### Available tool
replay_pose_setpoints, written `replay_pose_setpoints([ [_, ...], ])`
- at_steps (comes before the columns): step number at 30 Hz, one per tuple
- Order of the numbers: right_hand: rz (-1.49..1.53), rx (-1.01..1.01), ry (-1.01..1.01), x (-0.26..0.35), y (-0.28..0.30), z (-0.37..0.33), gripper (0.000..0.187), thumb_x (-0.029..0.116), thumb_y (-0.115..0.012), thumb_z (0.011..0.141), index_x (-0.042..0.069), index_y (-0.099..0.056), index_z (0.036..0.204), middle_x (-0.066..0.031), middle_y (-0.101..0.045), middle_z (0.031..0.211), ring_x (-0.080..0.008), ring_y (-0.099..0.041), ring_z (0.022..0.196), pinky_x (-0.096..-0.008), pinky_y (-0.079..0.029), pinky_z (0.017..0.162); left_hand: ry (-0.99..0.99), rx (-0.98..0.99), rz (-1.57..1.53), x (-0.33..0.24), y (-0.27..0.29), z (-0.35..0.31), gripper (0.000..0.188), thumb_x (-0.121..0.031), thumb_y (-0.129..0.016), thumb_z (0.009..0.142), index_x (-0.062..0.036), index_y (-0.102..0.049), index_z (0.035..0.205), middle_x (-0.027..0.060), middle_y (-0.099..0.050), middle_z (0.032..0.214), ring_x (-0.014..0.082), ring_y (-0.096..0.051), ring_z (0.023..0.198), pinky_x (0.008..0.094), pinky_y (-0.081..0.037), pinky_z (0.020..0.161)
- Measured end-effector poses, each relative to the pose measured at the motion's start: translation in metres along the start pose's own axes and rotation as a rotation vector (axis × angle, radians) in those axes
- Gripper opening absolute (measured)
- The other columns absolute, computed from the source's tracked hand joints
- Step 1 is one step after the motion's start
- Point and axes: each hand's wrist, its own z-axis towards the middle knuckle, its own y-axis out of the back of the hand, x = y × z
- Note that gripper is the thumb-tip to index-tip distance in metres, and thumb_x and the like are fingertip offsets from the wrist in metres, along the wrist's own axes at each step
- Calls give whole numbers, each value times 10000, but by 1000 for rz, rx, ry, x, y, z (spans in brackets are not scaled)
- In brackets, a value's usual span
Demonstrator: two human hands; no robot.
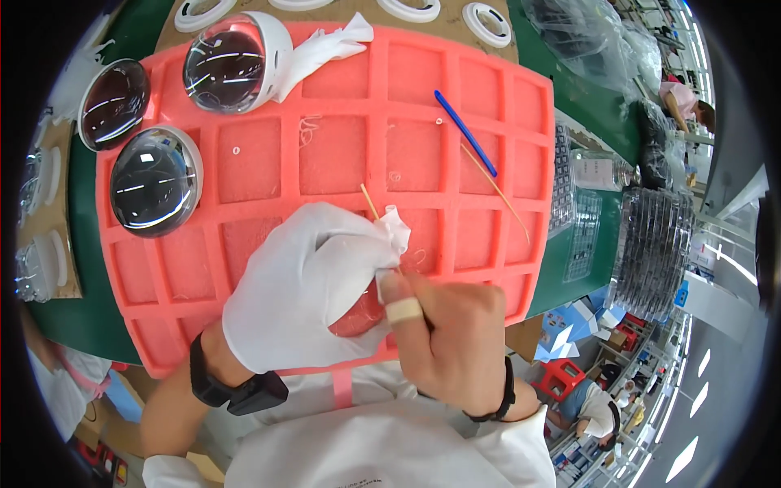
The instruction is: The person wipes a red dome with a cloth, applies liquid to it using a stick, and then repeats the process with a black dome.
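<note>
My left hand [301, 285], in a white glove, is closed over the near middle of a pink foam tray [293, 208]. Its fingertips pinch a crumpled scrap of white cloth [395, 231]. Through or behind this scrap runs a thin wooden stick [369, 200], its upper end sticking out. Close against the left, my bare right hand [451, 333] is closed, with a pale wrap round one finger. Its fingertips seem to pinch the stick's lower part, largely hidden. A reddish rounded patch [358, 315] shows inside the left hand's curl; whether it is foam or a part, I cannot tell.
Dark camera domes [156, 180] sit at the tray's left, beside a white cloth [325, 55]. A blue pen-like tool [465, 132] and another thin stick [498, 195] lie right. White rings [488, 24] lie beyond. Stacked clear trays [651, 254] stand right. Other people work farther off.
</note>
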Motion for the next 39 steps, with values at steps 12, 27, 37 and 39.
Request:
replay_pose_setpoints([
  [12,26,-108,63,-33,18,-9,239,176,-579,978,-25,-661,878,-114,-534,603,-211,-485,486,-328,-399,500,-126,-154,249,-16,1,10,589,-28,-869,640,-67,-616,1170,101,-586,1100,260,-670,979,359,-552,865],
  [27,-736,-762,-212,-189,183,36,255,251,-513,1011,54,-670,1053,-252,-678,932,-466,-652,859,-490,-506,685,-100,-122,682,-53,-7,14,555,-94,-863,610,-95,-630,1113,63,-607,1099,275,-594,1030,402,-509,835],
  [37,-518,-835,-232,-185,201,22,260,238,-528,976,29,-681,996,-225,-680,862,-390,-692,829,-450,-507,717,-136,-245,443,-28,-1,2,601,-58,-856,610,-63,-600,1154,151,-586,1143,353,-582,1043,419,-518,884],
  [39,-689,-870,-146,-186,208,21,252,253,-535,982,54,-685,1017,-221,-686,845,-413,-685,799,-476,-512,695,-176,-157,488,-22,3,3,619,-60,-858,607,-65,-599,1169,149,-586,1148,352,-581,1048,418,-517,886],
])
